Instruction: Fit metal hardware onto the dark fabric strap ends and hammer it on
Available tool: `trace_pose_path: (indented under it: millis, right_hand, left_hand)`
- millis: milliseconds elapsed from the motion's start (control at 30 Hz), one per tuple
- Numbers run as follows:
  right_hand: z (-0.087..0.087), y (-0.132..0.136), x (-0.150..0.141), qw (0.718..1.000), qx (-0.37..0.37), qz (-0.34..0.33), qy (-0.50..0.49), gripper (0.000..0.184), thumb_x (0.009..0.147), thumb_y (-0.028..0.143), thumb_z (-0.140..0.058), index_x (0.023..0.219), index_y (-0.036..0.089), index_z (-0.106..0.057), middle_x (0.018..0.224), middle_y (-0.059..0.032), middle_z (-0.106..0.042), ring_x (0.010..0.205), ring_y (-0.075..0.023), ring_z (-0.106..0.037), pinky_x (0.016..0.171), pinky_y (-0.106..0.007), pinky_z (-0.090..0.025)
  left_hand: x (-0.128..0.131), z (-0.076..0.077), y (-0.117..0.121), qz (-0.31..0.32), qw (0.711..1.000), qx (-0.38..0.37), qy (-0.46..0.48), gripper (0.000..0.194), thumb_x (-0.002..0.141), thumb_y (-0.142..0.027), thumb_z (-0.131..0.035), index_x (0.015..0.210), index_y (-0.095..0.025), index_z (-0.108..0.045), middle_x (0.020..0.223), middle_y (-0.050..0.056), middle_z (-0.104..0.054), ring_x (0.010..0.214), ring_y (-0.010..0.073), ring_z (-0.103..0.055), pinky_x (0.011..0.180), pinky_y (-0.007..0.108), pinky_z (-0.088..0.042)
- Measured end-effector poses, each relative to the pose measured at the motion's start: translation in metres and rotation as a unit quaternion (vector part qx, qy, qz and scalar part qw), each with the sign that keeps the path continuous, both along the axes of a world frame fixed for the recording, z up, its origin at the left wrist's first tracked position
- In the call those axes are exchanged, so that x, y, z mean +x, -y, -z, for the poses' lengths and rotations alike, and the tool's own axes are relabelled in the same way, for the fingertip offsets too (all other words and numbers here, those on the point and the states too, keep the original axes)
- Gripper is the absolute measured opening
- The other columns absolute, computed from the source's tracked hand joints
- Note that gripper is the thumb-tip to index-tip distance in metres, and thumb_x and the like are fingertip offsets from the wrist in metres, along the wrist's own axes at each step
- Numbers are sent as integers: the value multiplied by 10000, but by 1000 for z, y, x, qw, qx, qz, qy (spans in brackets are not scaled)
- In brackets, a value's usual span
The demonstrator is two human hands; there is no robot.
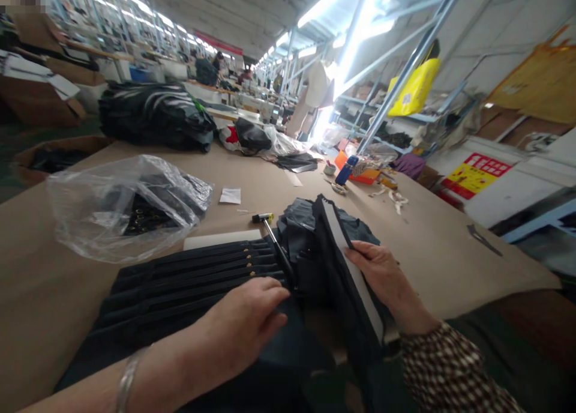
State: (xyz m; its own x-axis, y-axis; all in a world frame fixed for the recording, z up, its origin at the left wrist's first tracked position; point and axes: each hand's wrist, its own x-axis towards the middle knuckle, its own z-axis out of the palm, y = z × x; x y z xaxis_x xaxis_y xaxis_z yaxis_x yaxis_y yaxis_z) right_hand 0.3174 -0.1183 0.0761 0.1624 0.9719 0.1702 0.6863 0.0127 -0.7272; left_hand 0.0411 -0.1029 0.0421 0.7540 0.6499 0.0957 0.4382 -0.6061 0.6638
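My right hand (380, 275), in a checked sleeve, grips a long dark fabric piece (330, 263) with a pale stiff strip (348, 260) along its upper face. The piece is tilted up over a pile of dark cloth (294, 221). My left hand (256, 311) hovers over the fabric with its fingers loosely bent and its thumb apart; I see nothing in it. Beyond it lies a row of overlapping dark fabric pieces (180, 287) with small gold-coloured fittings. A small hammer (276, 242) with a black and yellow head lies between the row and the pile.
A clear plastic bag (130, 215) of dark parts lies at left, near a white paper (231, 195). Scissors (483, 240) are at the table's right side. At the back are a blue bottle (346, 170), an orange box (364, 176) and a large dark bundle (155, 113).
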Motion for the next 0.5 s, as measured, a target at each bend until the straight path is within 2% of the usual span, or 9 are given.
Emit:
trace_pose_path:
  millis: [100,200,267,333,400,433,500]
  right_hand:
    - [-10,-17,-27,995,12,-26,-96,311,814,413,-588,947,167,-725,757,-7,-698,636,-158,-595,576,-255,-473]
    - [-15,-29,-55,991,43,-42,-123,297,799,364,-611,1002,174,-715,730,-8,-691,591,-137,-586,537,-239,-481]
    - [-16,-32,-70,985,41,-69,-155,296,805,353,-607,1023,177,-704,761,-18,-700,608,-135,-615,572,-247,-517]
    - [-15,-33,-80,968,6,-118,-222,308,839,373,-574,1058,185,-681,868,-42,-716,670,-145,-658,635,-274,-553]
    - [-14,-31,-84,949,-23,-170,-265,309,885,383,-518,1082,191,-658,964,-65,-714,734,-162,-682,680,-310,-572]
    - [-14,-31,-84,948,-14,-189,-254,298,903,371,-494,1082,194,-653,988,-71,-709,760,-168,-684,690,-322,-576]
    - [-17,-29,-79,963,71,-207,-155,255,919,315,-475,1055,201,-659,1030,-78,-692,843,-181,-671,751,-351,-571]
  left_hand:
    - [30,-16,0,-63,984,-96,136,356,797,-272,-566,1142,-194,-608,1100,68,-654,970,205,-608,868,314,-488]
    - [55,-24,-3,-86,944,-216,235,426,720,-323,-667,1111,-170,-594,988,63,-678,837,201,-627,720,298,-516]
    - [64,-26,-6,-96,900,-285,316,481,655,-282,-730,1096,-162,-579,990,56,-681,862,197,-630,742,290,-513]
    - [67,-25,-10,-112,837,-339,414,501,633,-229,-748,1094,-155,-568,1027,62,-679,941,193,-624,834,293,-492]
    - [65,-24,-14,-117,774,-392,483,426,672,-230,-732,1060,-141,-583,1004,64,-685,933,170,-629,874,285,-472]
    - [62,-24,-17,-119,752,-420,493,360,707,-246,-711,1029,-134,-596,951,60,-693,875,154,-638,849,276,-479]
    - [55,-27,-20,-136,730,-462,484,261,769,-270,-661,985,-129,-620,854,50,-697,753,131,-640,763,262,-499]
